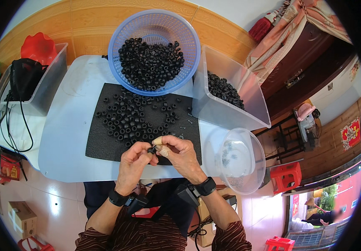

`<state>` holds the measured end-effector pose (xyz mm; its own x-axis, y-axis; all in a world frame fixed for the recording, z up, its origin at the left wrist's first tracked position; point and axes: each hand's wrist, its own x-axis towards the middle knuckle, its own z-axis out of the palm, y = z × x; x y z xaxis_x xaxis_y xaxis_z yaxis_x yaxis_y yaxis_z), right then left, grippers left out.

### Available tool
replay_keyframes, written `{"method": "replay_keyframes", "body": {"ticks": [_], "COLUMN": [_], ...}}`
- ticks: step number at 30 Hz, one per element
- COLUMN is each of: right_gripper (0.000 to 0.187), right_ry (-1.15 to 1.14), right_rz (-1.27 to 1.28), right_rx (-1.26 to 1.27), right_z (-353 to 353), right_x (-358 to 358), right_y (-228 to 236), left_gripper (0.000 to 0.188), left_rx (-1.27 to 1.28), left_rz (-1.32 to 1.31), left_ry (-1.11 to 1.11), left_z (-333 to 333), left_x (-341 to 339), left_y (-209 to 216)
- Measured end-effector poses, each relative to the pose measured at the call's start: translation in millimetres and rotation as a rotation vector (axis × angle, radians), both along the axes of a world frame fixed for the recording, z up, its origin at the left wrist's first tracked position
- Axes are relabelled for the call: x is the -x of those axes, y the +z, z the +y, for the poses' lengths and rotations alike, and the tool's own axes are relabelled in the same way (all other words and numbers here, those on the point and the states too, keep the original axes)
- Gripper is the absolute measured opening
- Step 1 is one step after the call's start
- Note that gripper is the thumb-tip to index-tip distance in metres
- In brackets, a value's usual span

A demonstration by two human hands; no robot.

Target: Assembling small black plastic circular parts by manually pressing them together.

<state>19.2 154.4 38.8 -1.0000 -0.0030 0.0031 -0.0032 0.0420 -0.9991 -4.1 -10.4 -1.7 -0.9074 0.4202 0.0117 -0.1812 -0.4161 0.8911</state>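
Note:
Close together over the near edge of a black textured mat point(94, 144), my two hands meet on one small black ring-shaped part point(152, 149). My left hand point(133, 162) pinches it between thumb and fingertips. From the other side my right hand point(179, 155) grips it too, with tan coverings on its thumb and a finger. Whether a smaller piece is also between the fingers is hidden. Just beyond them lies a loose pile of similar black parts point(126, 119). Tiny clear bits point(182, 127) are scattered on the mat's right side.
A blue perforated basket point(112, 54) full of black parts stands at the back. Right of it is a clear bin point(230, 113) with more. A clear round tub point(247, 167) with tiny pieces sits at the table's right edge. Cables point(25, 125) hang at left.

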Motion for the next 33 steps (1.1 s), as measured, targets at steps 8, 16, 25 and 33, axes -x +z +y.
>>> {"method": "replay_keyframes", "body": {"ticks": [8,16,25,33], "right_gripper": [0.015,0.022,0.015,0.012], "right_ry": [-0.001,-0.054,-0.155,-0.202], "right_rz": [0.035,0.073,0.177,0.115], "right_rx": [-0.067,-0.026,0.006,0.151], "right_z": [-1.2,-7.3,-18.5,-26.9], "right_x": [0.1,-0.1,-2.1,-3.0], "right_y": [4.2,-6.4,-18.5,-17.8], "left_gripper": [0.015,0.016,0.017,0.016], "left_rx": [0.011,0.023,0.040,-0.025], "left_rz": [0.006,-0.046,-0.034,-0.055], "left_ry": [-0.001,0.001,-0.019,-0.033], "left_z": [-0.1,1.9,0.5,-1.9], "left_x": [0.7,0.3,0.8,2.6], "left_y": [0.7,3.8,4.7,-3.2]}}
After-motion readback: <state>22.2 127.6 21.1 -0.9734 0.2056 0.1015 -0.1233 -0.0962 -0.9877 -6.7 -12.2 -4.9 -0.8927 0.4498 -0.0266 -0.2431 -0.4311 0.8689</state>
